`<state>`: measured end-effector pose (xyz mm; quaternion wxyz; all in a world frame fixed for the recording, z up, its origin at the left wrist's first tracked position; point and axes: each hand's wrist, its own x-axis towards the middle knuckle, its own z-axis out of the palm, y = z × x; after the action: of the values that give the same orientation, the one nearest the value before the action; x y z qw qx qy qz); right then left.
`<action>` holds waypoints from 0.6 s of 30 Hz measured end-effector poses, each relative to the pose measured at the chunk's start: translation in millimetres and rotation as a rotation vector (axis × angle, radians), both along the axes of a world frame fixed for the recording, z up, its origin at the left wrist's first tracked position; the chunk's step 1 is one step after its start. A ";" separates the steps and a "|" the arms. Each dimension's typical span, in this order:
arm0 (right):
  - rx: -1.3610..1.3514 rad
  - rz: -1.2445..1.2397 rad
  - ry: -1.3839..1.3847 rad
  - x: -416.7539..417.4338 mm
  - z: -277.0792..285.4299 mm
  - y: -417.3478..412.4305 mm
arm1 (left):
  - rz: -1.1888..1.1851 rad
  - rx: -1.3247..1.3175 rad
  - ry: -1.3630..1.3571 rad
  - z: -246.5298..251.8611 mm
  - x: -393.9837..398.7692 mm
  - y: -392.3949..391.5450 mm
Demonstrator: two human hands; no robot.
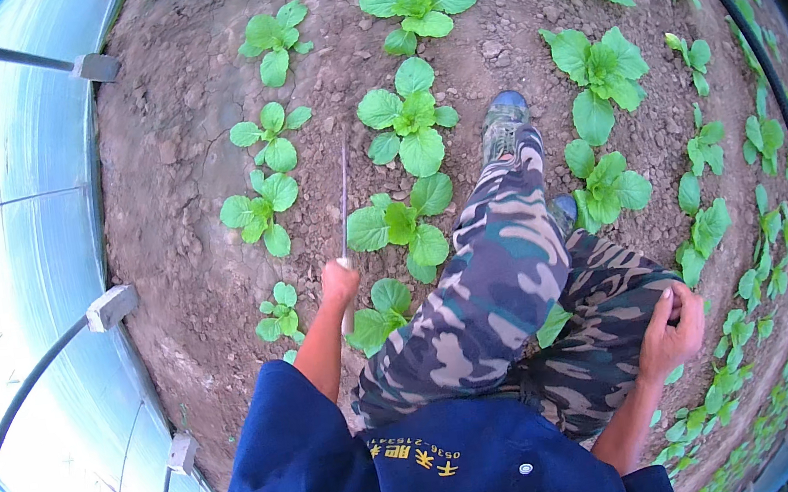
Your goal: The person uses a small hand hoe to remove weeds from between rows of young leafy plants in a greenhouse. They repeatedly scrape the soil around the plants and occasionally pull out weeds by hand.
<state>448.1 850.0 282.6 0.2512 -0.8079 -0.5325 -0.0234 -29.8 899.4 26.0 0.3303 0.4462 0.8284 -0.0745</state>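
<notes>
My left hand [340, 282] grips the pale handle of a thin-shafted hand tool [345, 200]. The dark, narrow shaft points away from me over the soil; its far end is hard to make out. On its right lies a leafy cabbage-like plant [402, 224], and smaller seedlings [261, 210] grow in the row to its left. Resting by my bent knee [654, 288], my right hand [674, 330] has curled fingers, thumb against the fingertips, with no object visible in it.
Rows of young green plants [597, 70] run away from me through cracked soil [162, 164]. My shoe [505, 118] stands between two rows. Plastic film [46, 237] borders the left, where dark poles meet concrete blocks [112, 308]. A black hose or pole [742, 19] curves along the right.
</notes>
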 end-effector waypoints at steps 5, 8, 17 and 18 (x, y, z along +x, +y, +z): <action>0.025 -0.006 -0.056 6.4 -1.3 -15.8 | 0.120 -0.183 0.047 24.3 -32.4 -104.9; 0.020 -0.038 -0.043 9.3 -3.4 -22.7 | 0.092 -0.256 0.059 21.2 -67.7 -174.9; 0.038 -0.019 -0.052 17.5 -6.6 -29.0 | 0.169 -0.245 0.089 105.7 -54.8 -258.8; 0.040 -0.020 -0.049 17.1 -6.6 -26.8 | 0.167 -0.183 0.070 104.9 -50.2 -243.2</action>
<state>465.2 823.1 276.0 0.2539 -0.8071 -0.5300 -0.0565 -79.9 656.2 130.8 0.3455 0.3407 0.8635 -0.1376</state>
